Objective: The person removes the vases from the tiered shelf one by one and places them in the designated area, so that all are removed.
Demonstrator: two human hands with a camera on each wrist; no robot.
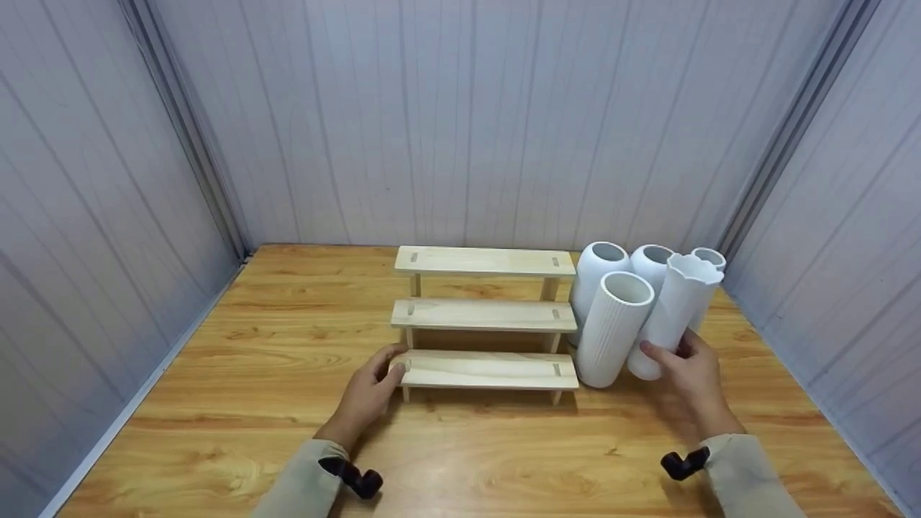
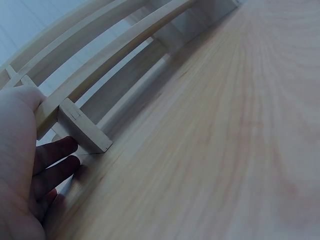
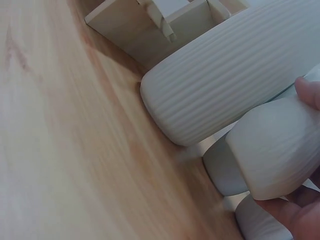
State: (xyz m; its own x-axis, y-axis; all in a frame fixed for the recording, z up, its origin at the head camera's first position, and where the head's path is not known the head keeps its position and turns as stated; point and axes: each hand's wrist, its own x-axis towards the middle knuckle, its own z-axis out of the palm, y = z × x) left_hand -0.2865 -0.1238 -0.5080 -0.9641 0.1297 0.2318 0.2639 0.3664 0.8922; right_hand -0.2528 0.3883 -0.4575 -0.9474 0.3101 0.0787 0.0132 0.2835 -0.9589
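A three-tier wooden display stand (image 1: 489, 370) stands in the middle of the table. My left hand (image 1: 369, 392) grips the left end of its lowest board; in the left wrist view the thumb lies over the board and the fingers (image 2: 57, 167) are below, beside the leg. On the right, my right hand (image 1: 691, 374) holds a white vase with a wavy rim (image 1: 673, 316) near its lower end, tilted with the rim to the right. Its base (image 3: 245, 170) overlaps another vase behind it in the right wrist view. Close to its left is a ribbed white vase (image 1: 611, 334).
Two rounded white vases (image 1: 596, 277) (image 1: 651, 260) and a slimmer one (image 1: 711, 257) stand behind, close to the stand's right side. The wood-grain table (image 1: 288, 331) is bounded by pale panel walls (image 1: 460, 122) at the back and sides.
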